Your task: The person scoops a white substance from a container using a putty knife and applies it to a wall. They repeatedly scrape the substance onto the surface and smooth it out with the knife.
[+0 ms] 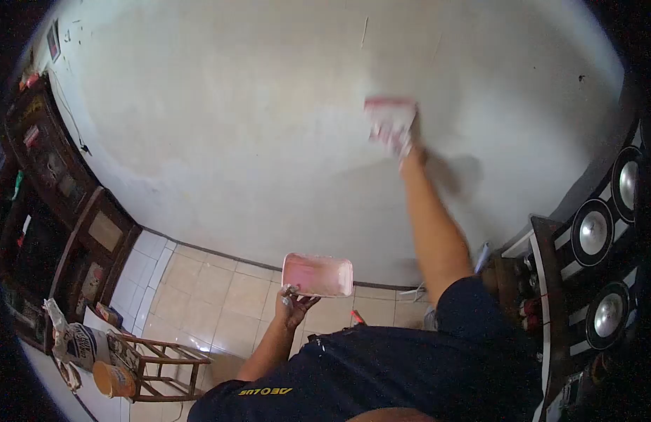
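My right hand (392,138), smeared with white, reaches up and is closed around a wide putty scraper (390,106) with a reddish top edge. The scraper lies against the pale wall (255,126), and its outline is a little blurred. Low in front of my body, my left hand (295,307) grips a shallow pinkish tray (317,276) from below at its near left corner. White smears mark those fingers too. Pale residue coats the inside of the tray, which is tilted toward me.
Dark wooden cabinets (93,232) line the left side. A wooden stool (172,361) stands lower left, beside an orange bucket (114,380) and a printed sack (86,346). Round speakers (592,235) and a shelf are on the right. Tiled floor (227,302) meets the wall.
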`<action>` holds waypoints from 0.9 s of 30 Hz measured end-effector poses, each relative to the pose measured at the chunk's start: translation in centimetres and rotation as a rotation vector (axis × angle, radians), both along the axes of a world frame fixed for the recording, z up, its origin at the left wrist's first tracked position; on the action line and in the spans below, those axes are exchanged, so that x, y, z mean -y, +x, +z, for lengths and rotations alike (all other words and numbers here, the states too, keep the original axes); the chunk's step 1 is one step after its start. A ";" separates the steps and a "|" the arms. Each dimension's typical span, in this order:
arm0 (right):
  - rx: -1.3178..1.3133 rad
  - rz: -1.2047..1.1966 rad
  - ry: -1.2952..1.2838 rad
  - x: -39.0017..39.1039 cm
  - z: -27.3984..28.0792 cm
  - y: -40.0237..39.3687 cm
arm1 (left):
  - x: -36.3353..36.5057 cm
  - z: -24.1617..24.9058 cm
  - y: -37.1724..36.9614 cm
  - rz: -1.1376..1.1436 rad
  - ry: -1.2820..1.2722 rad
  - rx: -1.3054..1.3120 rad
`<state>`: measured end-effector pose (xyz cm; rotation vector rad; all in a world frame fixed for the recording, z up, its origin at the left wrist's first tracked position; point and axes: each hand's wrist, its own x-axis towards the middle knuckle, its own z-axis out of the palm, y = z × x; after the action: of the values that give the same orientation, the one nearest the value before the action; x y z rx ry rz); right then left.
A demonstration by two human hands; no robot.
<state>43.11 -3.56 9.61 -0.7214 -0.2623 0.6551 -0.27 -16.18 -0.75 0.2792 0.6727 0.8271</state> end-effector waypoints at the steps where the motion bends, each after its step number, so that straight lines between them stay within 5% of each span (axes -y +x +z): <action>1: -0.055 0.003 -0.040 -1.0 -2.8 1.9 | 0.1 -0.7 -0.3 -0.001 -0.008 -0.001; 2: -0.012 -0.005 0.011 1.6 -5.0 -2.8 | 0.0 -1.6 -0.7 0.003 0.003 -0.011; 3: 0.097 -0.073 -0.213 0.2 -11.9 -0.5 | -0.3 -1.8 -0.7 0.008 0.021 -0.014; 5: 0.108 0.008 -0.239 1.8 -7.7 -4.1 | -0.3 -1.2 -0.8 0.036 0.025 -0.009; 12: 0.503 0.051 0.277 0.9 24.8 -5.7 | -0.5 -1.9 -0.9 0.064 0.019 -0.005; 14: 0.526 0.053 0.345 0.5 28.7 -7.2 | -0.7 -2.0 -0.7 0.072 0.020 0.004; 16: 0.276 -0.131 0.206 0.0 29.1 -8.4 | -0.5 -1.5 -0.7 0.076 0.014 -0.022; 18: 0.214 -0.241 -0.076 -4.4 22.0 -4.8 | -0.9 -2.8 -1.0 0.082 0.013 -0.001; 19: 0.184 -0.101 0.105 -1.8 18.6 -8.0 | -0.9 -3.5 -1.0 0.081 0.007 0.026; 20: 0.093 -0.142 -0.121 -4.8 10.8 -5.0 | -0.6 -3.5 -1.1 0.078 -0.005 0.018; 21: 0.119 -0.150 -0.069 -4.8 4.1 -5.6 | -0.6 -3.1 -1.0 0.071 -0.015 0.010; 24: -0.055 0.054 -0.121 0.2 -3.7 -11.5 | -1.1 -3.5 -1.2 0.068 -0.035 -0.018; 26: -0.154 0.154 -0.157 0.4 -4.6 -11.4 | -1.2 -4.3 -1.2 0.074 -0.046 -0.036; 27: -0.006 0.139 -0.165 0.2 -3.0 -10.7 | -1.3 -4.6 -1.0 0.059 -0.013 -0.065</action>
<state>32.39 -3.72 6.63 -0.8642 -0.2561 0.8179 -1.32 -14.84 -5.34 0.2762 0.7496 0.8730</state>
